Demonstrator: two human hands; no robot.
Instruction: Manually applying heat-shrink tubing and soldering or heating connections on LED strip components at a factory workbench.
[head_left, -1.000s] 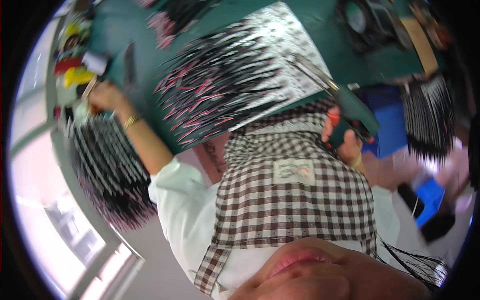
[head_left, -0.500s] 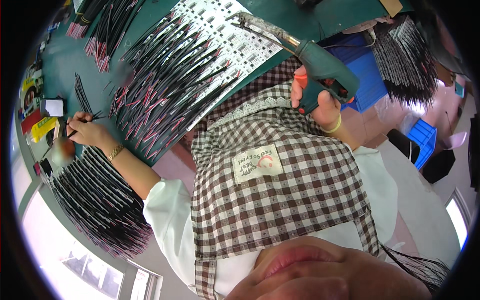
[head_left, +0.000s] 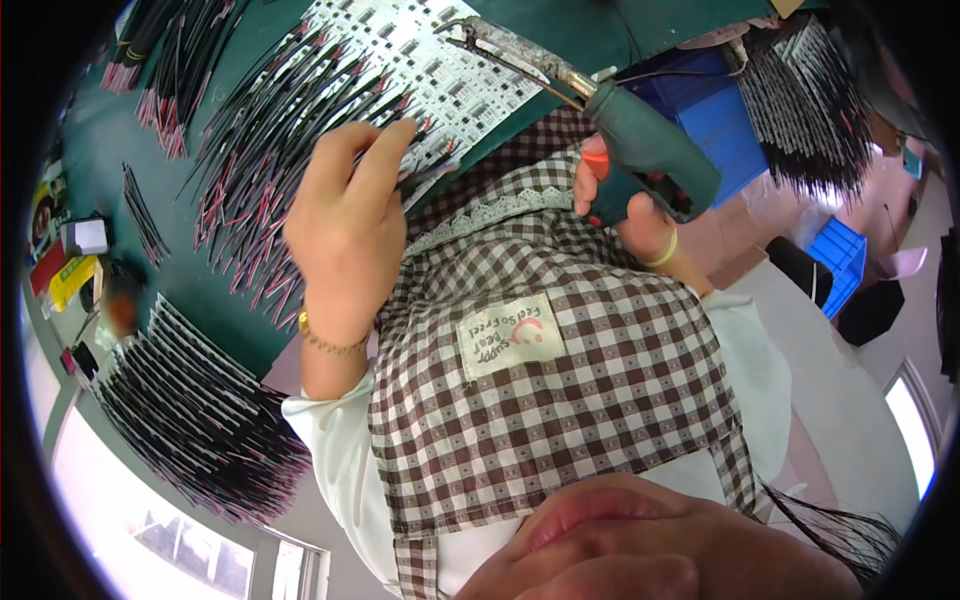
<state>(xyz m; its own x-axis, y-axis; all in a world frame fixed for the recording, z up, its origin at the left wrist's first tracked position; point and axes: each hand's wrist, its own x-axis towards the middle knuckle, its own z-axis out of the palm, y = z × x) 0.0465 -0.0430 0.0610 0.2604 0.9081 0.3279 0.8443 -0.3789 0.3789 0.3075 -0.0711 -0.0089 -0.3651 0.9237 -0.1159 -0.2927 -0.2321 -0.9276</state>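
Observation:
My right hand (head_left: 645,225) is wrapped around the handle of a dark green soldering gun (head_left: 655,150) with an orange-red trigger. Its dirty metal tip (head_left: 490,42) points left above a white circuit board panel (head_left: 455,70). My left hand (head_left: 345,215) reaches over the near edge of that panel, fingers bent and drawn together at the wires. Its fingertips hide what they pinch. Many thin black wires (head_left: 260,170) with red and white ends lie in rows across the panel's left part, some under my left hand.
More wire bundles (head_left: 175,75) lie at the far left of the green table (head_left: 110,140), with a few loose wires (head_left: 145,220) nearer. A wired stack (head_left: 200,410) stands at lower left, another (head_left: 805,110) at far right. Blue crates (head_left: 835,265) stand to the right.
My left hand has moved right from the loose wires to the panel's near edge. My right hand keeps its hold on the soldering gun; the whole view has shifted slightly.

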